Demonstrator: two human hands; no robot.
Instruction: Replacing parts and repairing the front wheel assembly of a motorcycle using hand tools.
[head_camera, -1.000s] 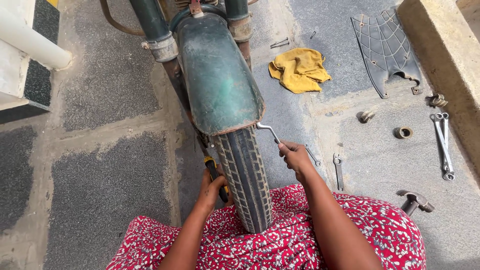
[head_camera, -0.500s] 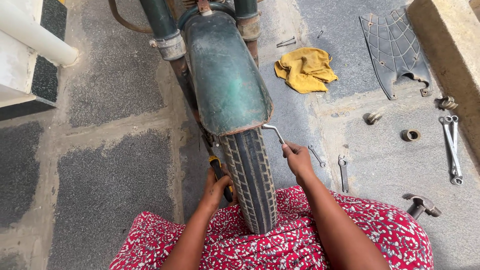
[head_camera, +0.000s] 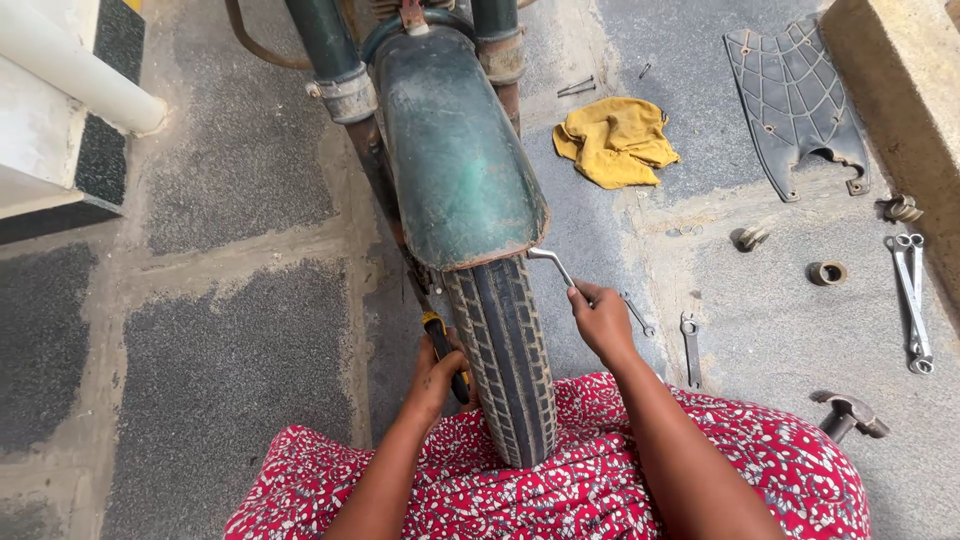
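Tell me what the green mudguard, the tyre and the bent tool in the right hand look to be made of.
Mudguard: likely painted sheet metal, dull green, rusty worn rim.
Tyre: black rubber, matte, grooved tread.
Bent tool in the right hand: probably steel, with a bright silver sheen.

Wrench (head_camera: 551, 264) head behind green fender (head_camera: 455, 150)

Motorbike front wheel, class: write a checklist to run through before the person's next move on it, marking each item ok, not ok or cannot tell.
1. Right hand grips the bent metal tool: ok.
2. Tool tip seated on a fastener under the green mudguard: cannot tell, hidden.
3. Left hand holds the yellow-and-black handled tool: ok.
4. Tyre steadied between the knees: ok.
5. Spare spanners close by on the ground: ok.
6. Yellow rag clear of the wheel: ok.
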